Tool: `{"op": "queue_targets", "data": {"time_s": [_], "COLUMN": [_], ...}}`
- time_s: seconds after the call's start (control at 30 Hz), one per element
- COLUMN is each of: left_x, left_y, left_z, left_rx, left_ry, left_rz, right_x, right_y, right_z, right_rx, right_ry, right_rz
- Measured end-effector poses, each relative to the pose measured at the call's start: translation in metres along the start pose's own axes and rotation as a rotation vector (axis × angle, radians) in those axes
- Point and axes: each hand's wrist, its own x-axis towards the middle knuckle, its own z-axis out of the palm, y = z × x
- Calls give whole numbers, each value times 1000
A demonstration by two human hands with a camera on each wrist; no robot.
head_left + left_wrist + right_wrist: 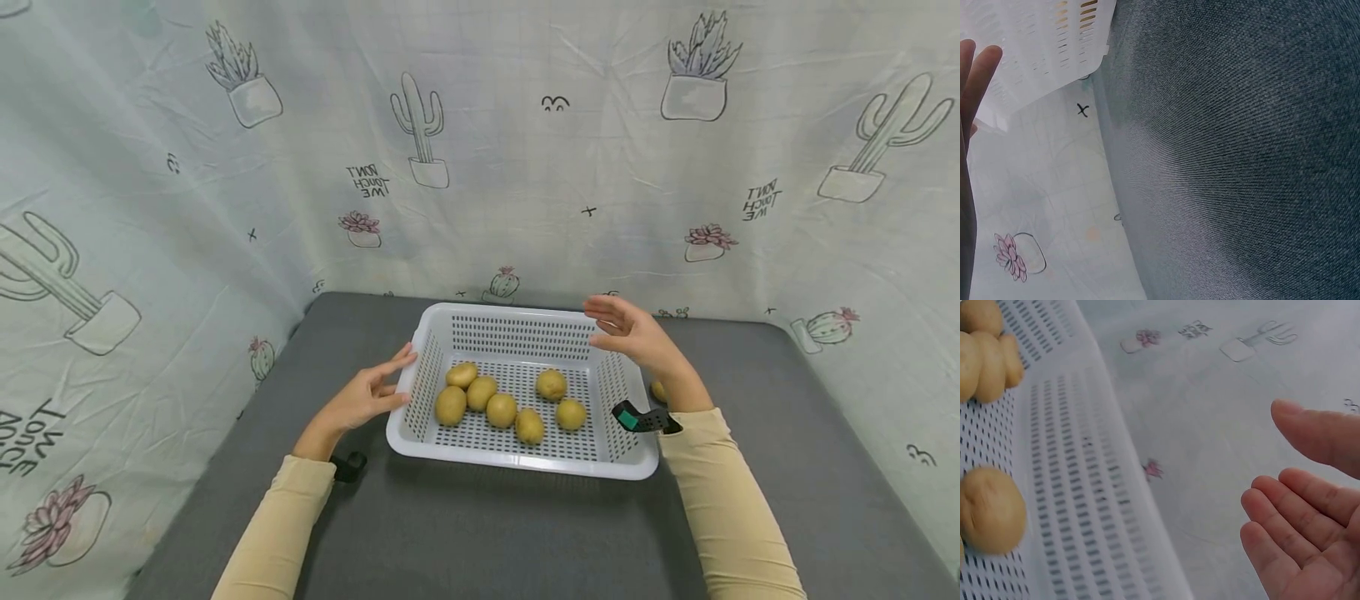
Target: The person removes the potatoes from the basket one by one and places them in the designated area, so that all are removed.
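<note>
A white perforated plastic basket (517, 460) holds several yellow-brown potatoes (501, 411), most of them toward its left and front. My left hand (363, 392) is at the basket's left rim, its loosely spread fingertips against or very near the edge. In the left wrist view, its fingers (982, 78) appear beside the basket's slotted wall (1041, 50). Raised over the basket's back right corner, my right hand (633, 337) holds nothing. The right wrist view shows that palm (1316, 575) with thumb and fingers apart, right of the basket wall (1085, 475).
Another potato (658, 392) lies on the grey table (480, 542), just outside the basket's right side and partly hidden by my right forearm. A pale curtain (495, 167) printed with potted cacti surrounds the table's back and sides. Both wrists wear black straps (641, 418).
</note>
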Motion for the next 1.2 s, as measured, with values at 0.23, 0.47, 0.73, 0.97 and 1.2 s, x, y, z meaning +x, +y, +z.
{"op": "queue_targets", "data": {"time_s": [0.23,0.47,0.73,0.97,1.2], "left_x": [2,3,1,2,0], "left_y": [0,1,2,3,3], "left_z": [4,5,4,2,2], "left_rx": [-16,-8,11,27,39], "left_ry": [-12,-4,-5,1,14], "left_rz": [-11,-24,-29,-29,-25], "right_x": [12,20,32,40,50], "right_y": [11,21,33,39,44], "right_z": [14,21,29,33,36], "right_rx": [55,55,25,-55,-65], "right_ry": [-28,-61,-199,-339,-478], "right_rz": [49,95,110,128,189]}}
